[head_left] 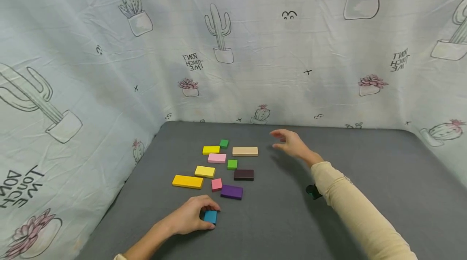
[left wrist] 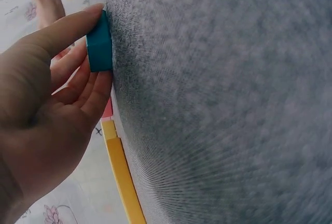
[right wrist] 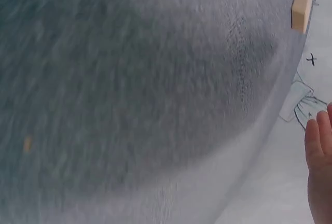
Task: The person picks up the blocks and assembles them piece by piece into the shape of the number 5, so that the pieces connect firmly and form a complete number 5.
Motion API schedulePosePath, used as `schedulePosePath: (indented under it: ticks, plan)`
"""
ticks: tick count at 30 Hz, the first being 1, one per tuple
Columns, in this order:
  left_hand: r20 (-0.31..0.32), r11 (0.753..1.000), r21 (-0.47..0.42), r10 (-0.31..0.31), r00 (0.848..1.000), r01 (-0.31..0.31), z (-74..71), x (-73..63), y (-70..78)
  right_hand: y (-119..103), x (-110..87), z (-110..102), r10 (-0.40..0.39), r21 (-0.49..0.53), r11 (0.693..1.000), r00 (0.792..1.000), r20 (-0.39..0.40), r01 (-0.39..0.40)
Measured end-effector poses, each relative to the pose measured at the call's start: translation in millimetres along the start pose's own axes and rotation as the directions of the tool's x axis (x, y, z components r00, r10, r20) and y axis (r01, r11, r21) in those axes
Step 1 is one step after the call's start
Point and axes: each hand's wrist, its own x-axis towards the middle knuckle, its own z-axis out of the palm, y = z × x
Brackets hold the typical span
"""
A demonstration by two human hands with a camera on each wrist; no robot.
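My left hand (head_left: 189,216) pinches a small blue block (head_left: 210,217) between thumb and fingers, low at the grey table surface near the front. In the left wrist view the same teal-blue block (left wrist: 100,47) sits between the thumb and the fingertips, against the cloth. My right hand (head_left: 290,143) hovers over the table at the right, fingers loosely bent and holding nothing. Nearest to it lies a tan block (head_left: 245,151). Just beyond the left hand are a purple block (head_left: 231,192) and a small red-pink block (head_left: 217,185).
Other flat blocks lie in a loose cluster: orange (head_left: 187,181), pale yellow (head_left: 205,171), dark brown (head_left: 243,175), pink (head_left: 217,158), bright yellow (head_left: 211,150), and green ones (head_left: 232,164). A cactus-print curtain (head_left: 255,81) hangs behind and at the sides of the grey table (head_left: 277,227).
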Motion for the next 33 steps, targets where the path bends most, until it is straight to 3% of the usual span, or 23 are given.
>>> schedulePosePath:
  ticks: [15, 21, 33]
  plan:
    - [0.007, 0.999, -0.016, -0.046, 0.999, 0.046, -2.6, -2.0, -1.3, -12, 12.2, 32, -0.041, -0.003, 0.999, 0.997, 0.072, 0.041]
    - [0.034, 0.999, -0.025, -0.034, 0.999, 0.035, -6.1, -2.0, -1.4, -16, 17.4, 42, -0.032, -0.026, 0.999, 0.996, 0.080, 0.034]
    - [0.094, 0.995, -0.057, -0.077, 0.993, 0.083, -11.2, 0.0, 1.5, -16, 25.9, 56, -0.036, -0.045, 0.998, 0.994, 0.098, 0.041]
